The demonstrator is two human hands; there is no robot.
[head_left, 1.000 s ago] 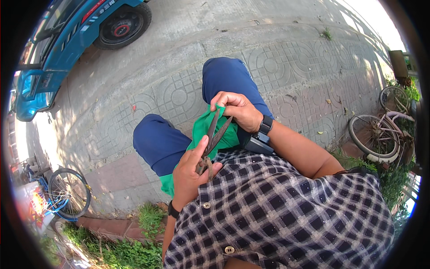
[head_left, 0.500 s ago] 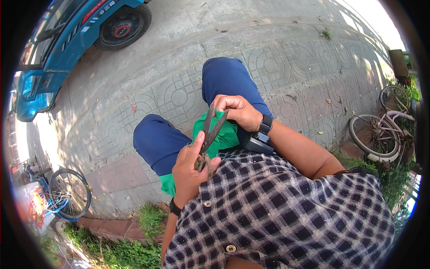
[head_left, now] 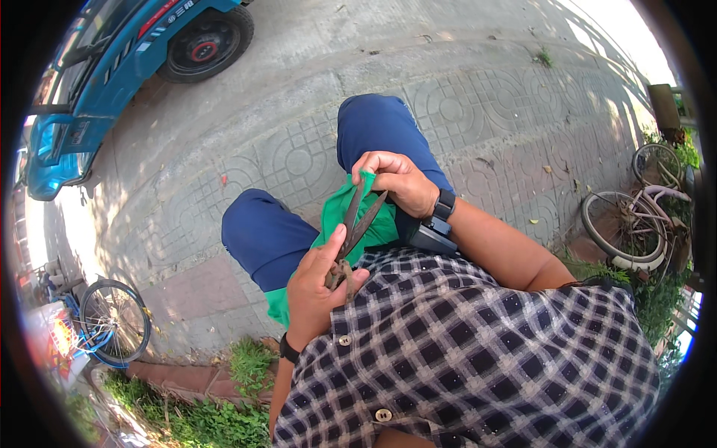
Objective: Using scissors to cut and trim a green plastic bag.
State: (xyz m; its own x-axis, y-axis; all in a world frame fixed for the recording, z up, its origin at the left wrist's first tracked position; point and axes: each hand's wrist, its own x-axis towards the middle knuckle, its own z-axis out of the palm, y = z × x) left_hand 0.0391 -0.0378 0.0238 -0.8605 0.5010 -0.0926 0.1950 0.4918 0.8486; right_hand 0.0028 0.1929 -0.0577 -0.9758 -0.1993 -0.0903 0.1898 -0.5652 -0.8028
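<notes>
My left hand [head_left: 312,290] grips a pair of old dark scissors [head_left: 364,224] by the handles, which look wrapped in something brownish. Its thumb lies along the side near the pivot. The two blades stand apart and point up toward my right hand [head_left: 403,185]. That hand pinches the upper edge of a green cloth [head_left: 381,228] between thumb and fingers. One blade runs against the cloth just below the pinch, and the other lies in front of it. The cloth is bunched over my lap, and a green part also shows beside my left wrist.
My knees in blue trousers [head_left: 381,131] rise beyond the hands over patterned paving [head_left: 478,112]. At the upper left stands a blue vehicle [head_left: 112,97]. A blue bicycle [head_left: 112,325] is at lower left, a pale bicycle [head_left: 631,231] at right. Plants [head_left: 250,366] grow along a low brick edging.
The right hand has lifted the cloth's edge a little higher, so more green shows above the blades. The scissor blades have shifted slightly against the cloth.
</notes>
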